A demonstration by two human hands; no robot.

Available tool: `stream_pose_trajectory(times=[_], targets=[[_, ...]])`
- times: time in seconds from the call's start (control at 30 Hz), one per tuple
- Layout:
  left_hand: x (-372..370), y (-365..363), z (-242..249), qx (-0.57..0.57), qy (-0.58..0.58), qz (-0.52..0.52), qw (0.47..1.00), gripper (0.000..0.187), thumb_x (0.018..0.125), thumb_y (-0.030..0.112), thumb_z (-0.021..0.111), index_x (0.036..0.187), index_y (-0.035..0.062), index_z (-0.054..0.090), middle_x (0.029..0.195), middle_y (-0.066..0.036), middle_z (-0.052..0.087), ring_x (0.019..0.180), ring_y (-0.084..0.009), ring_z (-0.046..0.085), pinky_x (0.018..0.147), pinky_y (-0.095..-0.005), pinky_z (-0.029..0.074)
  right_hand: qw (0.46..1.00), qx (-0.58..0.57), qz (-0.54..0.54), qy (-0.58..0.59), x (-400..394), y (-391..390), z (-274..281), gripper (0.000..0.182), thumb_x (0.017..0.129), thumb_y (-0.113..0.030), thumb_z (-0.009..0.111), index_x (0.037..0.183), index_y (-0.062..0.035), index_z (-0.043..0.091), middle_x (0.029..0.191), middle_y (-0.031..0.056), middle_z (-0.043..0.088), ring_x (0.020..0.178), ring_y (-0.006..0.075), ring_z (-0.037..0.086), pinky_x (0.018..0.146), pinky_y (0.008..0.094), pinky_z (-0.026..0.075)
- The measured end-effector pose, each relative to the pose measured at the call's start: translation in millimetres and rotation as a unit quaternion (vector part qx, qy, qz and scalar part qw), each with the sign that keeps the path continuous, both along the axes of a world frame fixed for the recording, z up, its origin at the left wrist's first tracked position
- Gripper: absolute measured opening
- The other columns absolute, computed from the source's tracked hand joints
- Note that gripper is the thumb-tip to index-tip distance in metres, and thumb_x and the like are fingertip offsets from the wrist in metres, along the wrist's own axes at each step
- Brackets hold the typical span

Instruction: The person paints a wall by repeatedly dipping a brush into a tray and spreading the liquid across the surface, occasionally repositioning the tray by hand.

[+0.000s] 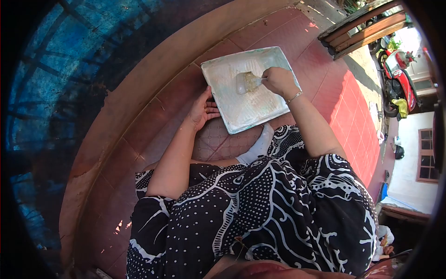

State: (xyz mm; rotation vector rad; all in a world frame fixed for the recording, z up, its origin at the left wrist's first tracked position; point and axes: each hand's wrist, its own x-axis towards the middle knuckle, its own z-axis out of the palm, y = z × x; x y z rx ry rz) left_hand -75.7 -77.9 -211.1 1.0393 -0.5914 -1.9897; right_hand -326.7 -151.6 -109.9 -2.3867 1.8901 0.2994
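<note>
A square, shallow white tray [260, 109] with greenish smears and a raised rim rests tilted in front of me, above the red tiled floor. My left hand [200, 110] grips its left edge, thumb up along the rim and fingers bent against the side. Inside the tray, my right hand [280, 82] is closed round the handle of what looks like a flat brush [251, 82], with a yellowish middle and a pale wet-looking end. That end touches or nearly touches the tray's bottom; streaks mark the surface around it.
A low curved wall [132, 74] runs along the left, with blue water beyond it. My foot [261, 146] lies just below the tray. A wooden rail [362, 28], a red motorcycle [403, 76] and part of another person [384, 242] appear at the right.
</note>
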Motion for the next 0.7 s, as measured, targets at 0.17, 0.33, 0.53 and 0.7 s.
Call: stream_pose_trajectory(times=[0.17, 0.33, 0.53, 0.7], targets=[[1.1, -5.1, 1.4, -0.004, 0.006, 0.000, 1.000, 0.080, 0.080, 0.065, 0.048, 0.120, -0.0040, 0.041, 0.097, -0.017, 0.053, 0.086, -0.0229, 0.056, 0.080, -0.0380, 0.048, 0.991, -0.046, -0.100, -0.075, -51.7, 11.8, 20.4, 0.022, 0.075, -0.020, 0.059, 0.088, -0.0041, 0.066, 0.082, 0.0138, 0.066, 0.075, 0.0268, 0.064, 0.067, 0.0390, 0.049], [1.6, -6.1, -4.4, 0.007, -0.006, 0.008, 1.000, 0.090, 0.078, 0.068, 0.046, 0.127, -0.0070, 0.036, 0.101, -0.019, 0.052, 0.090, -0.0231, 0.055, 0.083, -0.0377, 0.046, 0.846, 0.135, -0.264, -0.444, -64.6, 49.2, 3.9, 0.027, 0.079, -0.008, 0.060, 0.103, 0.0018, 0.054, 0.073, 0.0072, 0.059, 0.053, 0.0117, 0.054, 0.046, 0.0232, 0.042], [5.5, -4.2, -2.1, 0.025, -0.015, 0.032, 0.999, 0.101, 0.077, 0.070, 0.046, 0.134, -0.0100, 0.022, 0.116, -0.022, 0.047, 0.102, -0.0275, 0.051, 0.091, -0.0417, 0.041, 0.641, 0.195, -0.312, -0.673, -50.9, 44.0, -11.5, 0.026, 0.083, -0.015, 0.058, 0.107, -0.0052, 0.053, 0.075, 0.0038, 0.056, 0.050, 0.0080, 0.046, 0.042, 0.0191, 0.035], [4.0, -5.3, -6.6, 0.044, -0.020, 0.043, 0.998, 0.102, 0.077, 0.068, 0.047, 0.136, -0.0101, 0.018, 0.127, -0.025, 0.038, 0.109, -0.0319, 0.047, 0.093, -0.0438, 0.039, 0.611, 0.118, -0.273, -0.734, -17.5, -20.6, -7.2, 0.034, 0.083, -0.015, 0.058, 0.115, -0.0042, 0.053, 0.076, 0.0019, 0.056, 0.053, 0.0071, 0.047, 0.045, 0.0186, 0.037]])
